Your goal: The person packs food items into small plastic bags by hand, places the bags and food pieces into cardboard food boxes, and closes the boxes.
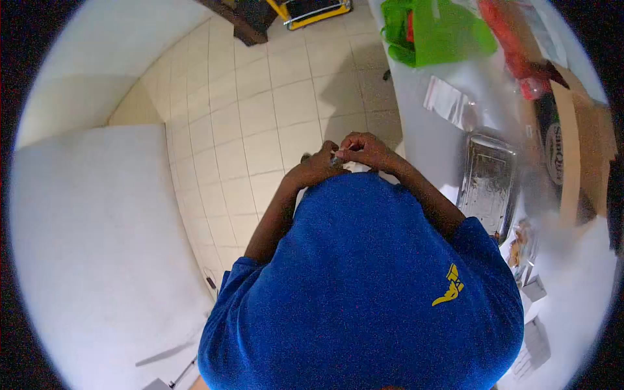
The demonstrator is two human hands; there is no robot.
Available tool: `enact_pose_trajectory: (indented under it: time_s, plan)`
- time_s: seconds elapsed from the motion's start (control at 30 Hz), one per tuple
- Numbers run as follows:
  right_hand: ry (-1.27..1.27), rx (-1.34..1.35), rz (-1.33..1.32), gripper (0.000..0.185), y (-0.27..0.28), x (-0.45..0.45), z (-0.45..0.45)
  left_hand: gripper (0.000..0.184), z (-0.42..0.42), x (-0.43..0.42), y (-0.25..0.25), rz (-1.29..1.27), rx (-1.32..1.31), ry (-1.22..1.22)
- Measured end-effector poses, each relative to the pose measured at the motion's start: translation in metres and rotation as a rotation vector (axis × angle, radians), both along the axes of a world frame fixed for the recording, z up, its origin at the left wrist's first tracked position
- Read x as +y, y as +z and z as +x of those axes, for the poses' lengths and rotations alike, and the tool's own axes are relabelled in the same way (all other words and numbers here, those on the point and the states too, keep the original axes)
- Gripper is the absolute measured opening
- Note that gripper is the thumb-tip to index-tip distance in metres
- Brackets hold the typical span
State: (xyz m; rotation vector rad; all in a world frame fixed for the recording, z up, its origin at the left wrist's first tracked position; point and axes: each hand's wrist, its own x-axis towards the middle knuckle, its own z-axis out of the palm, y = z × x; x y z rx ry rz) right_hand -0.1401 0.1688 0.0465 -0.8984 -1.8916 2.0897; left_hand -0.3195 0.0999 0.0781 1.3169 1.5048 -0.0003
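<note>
Both hands were found raised together in front of the wearer's blue shirt (364, 260), above the tiled floor (253, 140) and to the left of the bench (422, 146). A small glinting item (336, 159) was located between them; its kind could not be established at this size. The fingers of the left hand (318, 164) were curled about it, while the right hand (369, 151) had thumb and fingers drawn together, apparently pinching its near edge. The firmness of either hold could not be determined. The step in hand was judged to be fine, two-handed finger work on this item. In this inspector's judgement, the next move called for a steady left hold and a light, exact right pinch. On the bench lay a metal tray (486, 207), a clear packet (447, 102) and a green bag (452, 39), all apart from the hands.
</note>
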Motion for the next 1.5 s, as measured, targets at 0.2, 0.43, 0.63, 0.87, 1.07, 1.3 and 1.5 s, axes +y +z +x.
enact_pose_trajectory:
  time_s: [0.2,0.43,0.63,0.87,1.07,1.3,1.5]
  plan:
    - [0.100,0.043,-0.201,0.022,-0.006,-0.023,-0.008,0.053,-0.016,-0.052,0.000,0.117,-0.203,0.197]
    - [0.187,0.097,0.038,0.043,-0.030,-0.078,0.006,0.032,-0.024,-0.092,0.010,0.021,-0.290,0.196]
    - [0.141,-0.203,0.184,0.051,-0.037,-0.135,0.002,0.031,-0.043,-0.119,0.007,-0.044,-0.242,-0.063]
    - [0.083,-0.185,0.206,0.051,-0.025,-0.234,-0.017,0.030,-0.070,-0.186,0.001,-0.084,-0.220,-0.271]
    - [-0.304,-0.115,0.184,0.041,-0.019,-0.321,-0.002,0.037,-0.040,-0.219,-0.002,-0.104,-0.253,-0.189]
    - [-0.866,-0.123,-0.220,0.036,-0.009,-0.412,0.065,0.027,0.048,-0.257,-0.025,-0.089,-0.667,0.194]
    - [-0.932,-0.312,0.023,0.042,-0.001,-0.490,0.126,0.033,0.140,-0.297,-0.013,-0.147,-0.503,-0.307]
